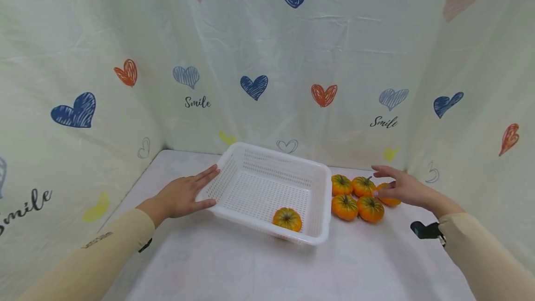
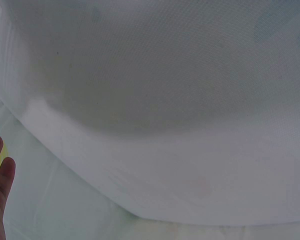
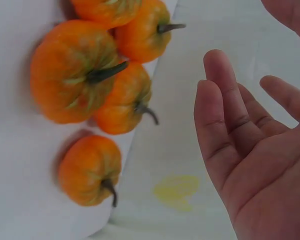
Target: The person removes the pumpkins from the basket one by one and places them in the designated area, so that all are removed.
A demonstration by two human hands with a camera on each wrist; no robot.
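A white perforated plastic basket (image 1: 267, 185) sits on the table with one small orange pumpkin (image 1: 287, 219) in its near right part. At the basket's left side is my left hand (image 1: 184, 194), fingers stretched out and thumb spread, touching the rim. Only some of its fingers (image 2: 4, 175) appear at the edge of the left wrist view. My right hand (image 1: 405, 189) hovers over the right end of a group of several orange pumpkins (image 1: 345, 206). The right wrist view shows that hand's fingers (image 3: 210, 115) loosely extended with nothing held, apart from the stemmed pumpkins (image 3: 72, 75).
The pumpkin group lies just right of the basket, close to its wall. A white cloth covers the table (image 1: 234, 268). Curtains (image 1: 259, 50) printed with hearts and "Smile" enclose the back and both sides.
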